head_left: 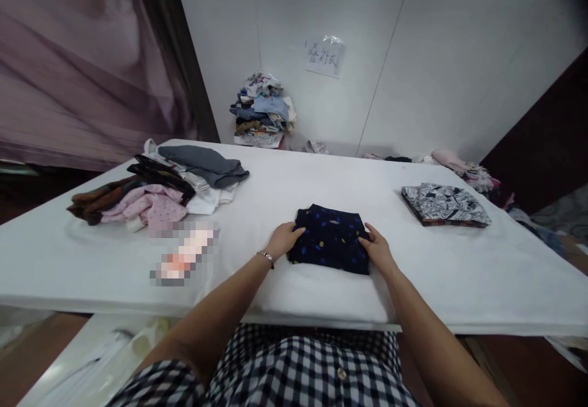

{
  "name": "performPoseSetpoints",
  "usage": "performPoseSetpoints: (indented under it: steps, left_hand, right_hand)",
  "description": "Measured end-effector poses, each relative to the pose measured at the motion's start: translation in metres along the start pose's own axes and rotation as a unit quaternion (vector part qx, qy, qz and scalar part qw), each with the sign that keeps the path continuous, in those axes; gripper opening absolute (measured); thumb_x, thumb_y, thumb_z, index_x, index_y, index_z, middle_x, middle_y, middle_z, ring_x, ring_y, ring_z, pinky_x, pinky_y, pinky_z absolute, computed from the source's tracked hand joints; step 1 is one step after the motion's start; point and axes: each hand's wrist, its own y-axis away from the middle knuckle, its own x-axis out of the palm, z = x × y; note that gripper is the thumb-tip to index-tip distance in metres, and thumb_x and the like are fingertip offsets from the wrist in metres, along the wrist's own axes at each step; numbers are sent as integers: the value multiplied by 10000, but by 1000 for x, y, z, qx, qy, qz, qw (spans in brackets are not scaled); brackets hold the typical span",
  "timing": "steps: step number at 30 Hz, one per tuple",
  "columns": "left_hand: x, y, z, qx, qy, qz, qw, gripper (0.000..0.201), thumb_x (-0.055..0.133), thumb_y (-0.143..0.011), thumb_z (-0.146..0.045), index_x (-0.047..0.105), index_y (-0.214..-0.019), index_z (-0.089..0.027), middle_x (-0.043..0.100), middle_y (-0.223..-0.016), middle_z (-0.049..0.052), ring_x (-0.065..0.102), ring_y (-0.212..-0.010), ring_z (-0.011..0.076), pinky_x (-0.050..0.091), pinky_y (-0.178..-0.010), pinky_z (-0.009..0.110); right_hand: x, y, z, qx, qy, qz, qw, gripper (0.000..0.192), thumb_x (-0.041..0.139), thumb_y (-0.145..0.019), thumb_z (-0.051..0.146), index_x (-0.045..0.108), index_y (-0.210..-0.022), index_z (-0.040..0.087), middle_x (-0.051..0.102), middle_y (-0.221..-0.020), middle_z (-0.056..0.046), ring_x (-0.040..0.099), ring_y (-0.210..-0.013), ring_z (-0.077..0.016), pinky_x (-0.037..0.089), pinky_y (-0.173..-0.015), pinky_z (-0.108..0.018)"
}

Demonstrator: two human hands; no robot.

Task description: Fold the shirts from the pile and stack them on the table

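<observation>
Left hand [282, 241] and right hand [378, 250] stand apart, with the dark garment [328, 245] between them; each has one of its side edges between thumb and fingers, though how far the fingertips reach underneath we cannot tell. The garment lies flat in a compact folded block near the front edge of the table [459, 278], about midway between its left and right ends.

We judge it light and soft, with thin cloth that bends easily and nothing fragile about it. The layers look likely to slip over one another if we pull from one corner, so we would do best to take both side edges evenly, thumbs on top and fingers flat below, and keep it level. A pinch on the top layer alone could loosen the block.

Further out, toward the table's right edge, we see a black-and-white printed stack [445, 204], folded and neat. Toward the left edge and far left corner lies a loose heap of clothes [202, 162]. Between that heap and the front edge is a pixelated patch we cannot make out. By the far edge, against the wall [413, 89], rises a tall pile of clothing [264, 113].
</observation>
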Motion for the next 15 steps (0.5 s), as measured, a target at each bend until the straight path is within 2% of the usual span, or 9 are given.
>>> performPoseSetpoints:
  steps: [2,6,9,11,15]
  left_hand:
    - [-5,-2,2,-5,-10,-4,1000,356,542,-803,-523,661,-770,-189,685,-729,54,623,-718,218,443,-649,310]
    - [-8,-2,2,5,-11,-10,1000,428,474,-845,-547,671,-956,-183,714,-912,73,638,-824,217,461,-723,312]
    - [1,-1,-1,16,-23,-8,1000,370,535,-838,-457,655,-1056,-185,709,-1021,85,635,-938,237,466,-802,329]
    - [8,-1,-4,22,-42,-16,999,360,555,-837,-407,639,-1112,-191,695,-1090,100,617,-1022,257,451,-864,349]
    - [12,-5,-8,24,-90,-23,995,313,508,-872,-412,660,-1044,-199,706,-1025,107,620,-1017,275,443,-880,375]
  right_hand:
    - [-2,0,-4,-14,30,-8,999,756,715,-615,367,536,-1327,187,669,-1176,-115,634,-1046,-261,481,-938,-410]
    - [-2,5,-3,-52,109,-22,992,691,655,-711,453,531,-1339,191,558,-1360,-119,552,-1198,-271,388,-1055,-436]
    - [4,8,2,-85,135,-10,987,632,628,-756,473,540,-1329,219,547,-1382,-78,478,-1290,-251,303,-1124,-432]
    - [8,7,3,-89,137,-12,986,622,637,-750,458,542,-1322,233,558,-1370,-62,469,-1300,-247,291,-1133,-437]
    - [13,2,2,-100,171,-19,980,603,621,-752,413,542,-1319,221,570,-1352,-73,484,-1282,-257,303,-1124,-453]
